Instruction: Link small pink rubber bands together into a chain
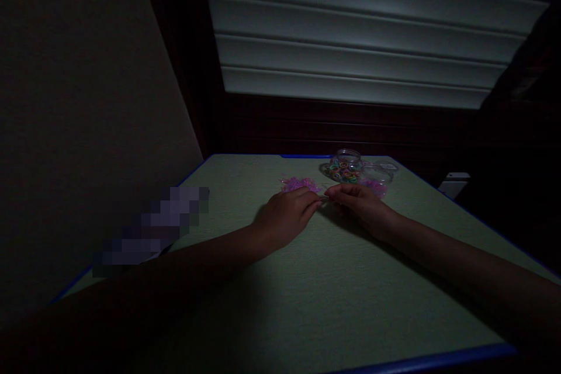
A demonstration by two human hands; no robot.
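Observation:
My left hand (287, 216) and my right hand (362, 205) meet over the middle of the table, both with closed, pinching fingers. Between their fingertips is a small, thin, pale thing, too dim to name. Just beyond my left hand lies a loose pile of tiny pink and purple pieces (301, 184), which look like little elastic bands. Behind my right hand is a clear container (377, 174) with more pink pieces in or beside it. A clear round jar (348, 156) of multicoloured hair ties (344, 172) stands at the back.
The light green table (307, 304) has a blue edge. A pixelated flat object (153, 228) lies at its left side, near the wall. A clear lid-like piece (388, 166) lies by the jar. Beyond the table's right edge is a white object (454, 184).

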